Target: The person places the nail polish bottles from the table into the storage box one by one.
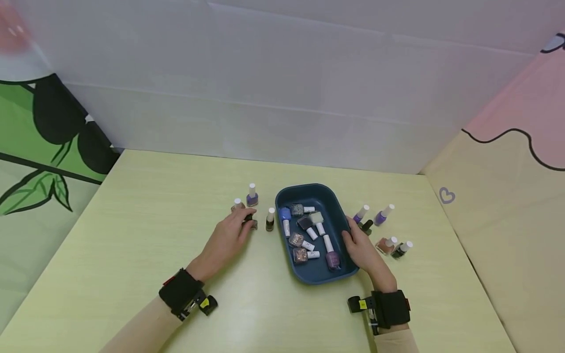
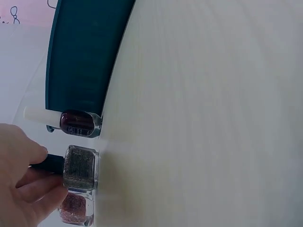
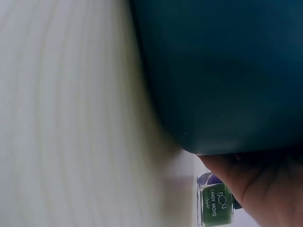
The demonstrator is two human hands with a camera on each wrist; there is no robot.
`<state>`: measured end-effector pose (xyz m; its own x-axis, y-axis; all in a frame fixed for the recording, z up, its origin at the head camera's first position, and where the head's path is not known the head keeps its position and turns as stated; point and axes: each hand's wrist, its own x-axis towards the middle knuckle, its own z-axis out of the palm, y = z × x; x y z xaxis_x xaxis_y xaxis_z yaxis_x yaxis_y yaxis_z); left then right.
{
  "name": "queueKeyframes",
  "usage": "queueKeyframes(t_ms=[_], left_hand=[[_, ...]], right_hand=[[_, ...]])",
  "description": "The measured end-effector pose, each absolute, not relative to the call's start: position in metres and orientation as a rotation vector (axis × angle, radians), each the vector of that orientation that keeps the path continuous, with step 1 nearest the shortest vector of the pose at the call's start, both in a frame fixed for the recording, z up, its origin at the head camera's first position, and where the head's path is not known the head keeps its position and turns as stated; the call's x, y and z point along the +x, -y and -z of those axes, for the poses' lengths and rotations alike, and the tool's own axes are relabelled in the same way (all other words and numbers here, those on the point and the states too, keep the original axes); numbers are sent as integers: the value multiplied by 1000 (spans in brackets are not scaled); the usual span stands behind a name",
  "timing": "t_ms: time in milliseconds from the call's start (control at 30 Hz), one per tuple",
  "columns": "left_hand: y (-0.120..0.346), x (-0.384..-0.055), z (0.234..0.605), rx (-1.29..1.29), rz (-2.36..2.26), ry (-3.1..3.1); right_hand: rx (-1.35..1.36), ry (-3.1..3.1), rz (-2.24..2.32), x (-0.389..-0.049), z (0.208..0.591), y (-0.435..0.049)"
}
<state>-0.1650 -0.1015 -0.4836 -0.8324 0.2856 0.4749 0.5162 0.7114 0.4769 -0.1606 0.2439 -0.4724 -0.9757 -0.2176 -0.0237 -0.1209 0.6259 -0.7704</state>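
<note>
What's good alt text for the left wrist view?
The left hand pinches the black cap of a glittery grey polish bottle. A pink glitter bottle and a white-capped dark bottle are on either side, with a blue tray beyond.

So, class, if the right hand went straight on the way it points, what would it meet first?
The tray: the right hand grips its side, so that wall comes first. Depth is unclear, so how high on it the fingers sit is hard to judge.

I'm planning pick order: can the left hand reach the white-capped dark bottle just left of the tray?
Probably yes: the white-capped bottle stands uncovered close by, though the left hand pinches a black-capped bottle.
</note>
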Motion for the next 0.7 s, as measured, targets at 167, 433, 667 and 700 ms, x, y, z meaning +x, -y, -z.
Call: queueKeyframes(t_ms=[167, 433, 667, 700], left_hand=[[102, -165, 483, -639, 836, 2531], [102, -162, 479, -594, 846, 2586], [106, -161, 475, -582, 859, 2591], [106, -161, 474, -585, 858, 2587]], right_hand=[[-292, -2718, 1293, -161, 471, -243], [-299, -2726, 1289, -161, 472, -243], [-314, -2717, 1337, -160, 472, -242], [-314, -2715, 1337, -160, 472, -242]])
